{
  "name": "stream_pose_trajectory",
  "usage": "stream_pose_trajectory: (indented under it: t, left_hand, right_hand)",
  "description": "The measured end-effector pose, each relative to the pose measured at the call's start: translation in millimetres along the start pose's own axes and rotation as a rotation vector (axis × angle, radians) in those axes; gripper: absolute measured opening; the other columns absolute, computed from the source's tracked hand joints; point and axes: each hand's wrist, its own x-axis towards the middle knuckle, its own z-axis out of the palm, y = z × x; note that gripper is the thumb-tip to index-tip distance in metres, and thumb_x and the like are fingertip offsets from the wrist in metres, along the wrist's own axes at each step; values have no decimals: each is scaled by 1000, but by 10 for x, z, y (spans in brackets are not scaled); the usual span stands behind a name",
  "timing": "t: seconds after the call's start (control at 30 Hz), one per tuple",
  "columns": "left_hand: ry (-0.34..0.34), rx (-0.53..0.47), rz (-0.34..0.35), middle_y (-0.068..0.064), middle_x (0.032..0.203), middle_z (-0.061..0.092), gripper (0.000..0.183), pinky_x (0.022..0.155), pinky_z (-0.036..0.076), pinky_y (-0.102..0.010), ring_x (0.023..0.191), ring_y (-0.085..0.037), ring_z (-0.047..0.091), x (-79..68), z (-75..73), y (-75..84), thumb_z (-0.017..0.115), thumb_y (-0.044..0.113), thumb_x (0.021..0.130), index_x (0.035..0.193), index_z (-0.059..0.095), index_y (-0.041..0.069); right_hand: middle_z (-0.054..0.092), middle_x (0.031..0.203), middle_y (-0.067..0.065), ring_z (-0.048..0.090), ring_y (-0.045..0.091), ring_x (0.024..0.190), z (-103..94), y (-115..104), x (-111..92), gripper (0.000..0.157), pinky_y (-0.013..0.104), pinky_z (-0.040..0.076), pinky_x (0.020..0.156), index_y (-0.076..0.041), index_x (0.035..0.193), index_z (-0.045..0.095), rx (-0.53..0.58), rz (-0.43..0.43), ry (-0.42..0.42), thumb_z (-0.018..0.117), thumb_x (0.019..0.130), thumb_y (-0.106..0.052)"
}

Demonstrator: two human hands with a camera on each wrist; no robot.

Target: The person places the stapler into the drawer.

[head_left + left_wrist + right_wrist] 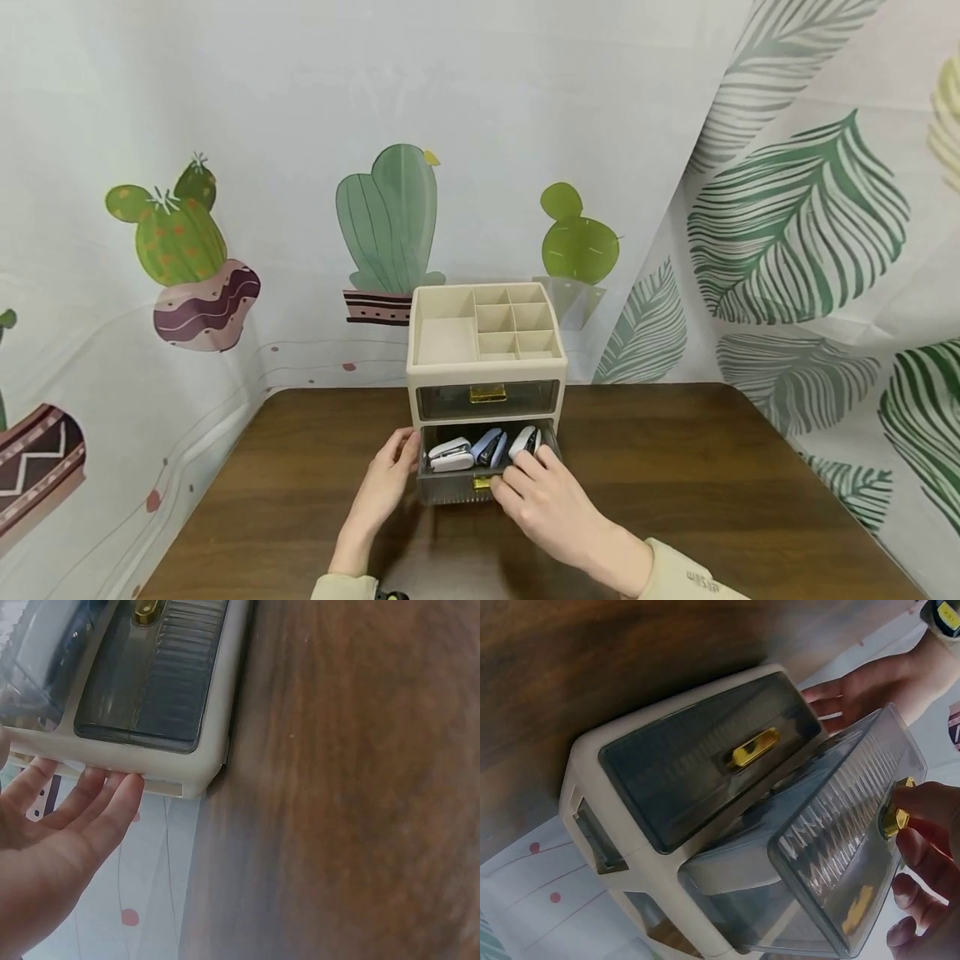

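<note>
A cream desk organizer [486, 368] has smoky clear drawers with gold handles. Its middle drawer [450, 490] stands pulled out, holding a white stapler [450, 457], a blue stapler [490, 448] and another white stapler [524, 442]. In the right wrist view, my right hand [934, 859] pinches that drawer's gold handle [898, 808] between thumb and finger. My left hand [382, 485] rests its fairly straight fingers [120, 810] against the organizer's left side. The right fingers partly cover the right-hand white stapler in the head view.
The upper drawer [450, 401] is closed, as is the lowest drawer [697, 761], seen in the wrist views. Small compartments [513, 317] form the organizer's top. Beneath lies a dark wooden table [675, 467]; a printed curtain [487, 100] hangs close behind.
</note>
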Motion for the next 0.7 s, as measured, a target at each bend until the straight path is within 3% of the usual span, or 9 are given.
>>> stream_pose_trajectory:
  t: [0.23,0.47,0.7]
  left_hand:
    - [6,-15,40,-5,95,57,43,76,47,-31,88,-16,57,9,4,-19,39,50,88,113,52,18]
    - [3,-8,12,-4,101,56,41,76,47,-31,89,-15,57,1,2,-25,39,52,87,113,51,22]
    - [-17,-32,32,-4,102,55,41,77,47,-30,94,-16,56,5,-13,-17,40,51,88,114,50,21]
  right_hand:
    - [51,71,3,43,24,65,233,108,-10,17,33,29,54,-6,79,61,12,58,5,44,82,-9]
    - [52,74,3,44,25,68,425,191,-89,24,34,32,56,-6,84,61,28,96,-28,37,86,-8]
    - [52,76,4,44,25,69,576,306,-109,27,35,32,58,-5,90,62,1,123,-73,35,86,-7]
